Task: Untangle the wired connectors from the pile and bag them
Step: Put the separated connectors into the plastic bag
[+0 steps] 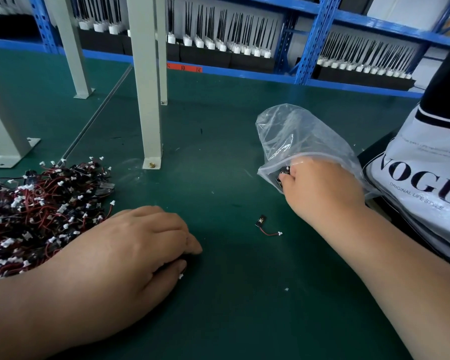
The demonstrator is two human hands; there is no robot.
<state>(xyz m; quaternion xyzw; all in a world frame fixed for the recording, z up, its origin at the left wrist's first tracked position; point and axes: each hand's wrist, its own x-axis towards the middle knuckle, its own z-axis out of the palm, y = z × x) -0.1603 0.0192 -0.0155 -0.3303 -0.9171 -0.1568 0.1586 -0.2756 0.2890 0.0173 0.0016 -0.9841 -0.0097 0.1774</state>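
A tangled pile of wired connectors, red and black wires with white plugs, lies at the left on the green mat. My left hand rests beside it with fingers curled over a connector whose white plug shows at the thumb. My right hand is at the mouth of a clear plastic bag, pinching a small black connector at the opening. One loose connector with a short red wire lies on the mat between my hands.
Grey metal posts bolted to the green mat stand behind the pile. A white printed bag sits at the right edge. Blue shelving at the back holds rows of black antennas.
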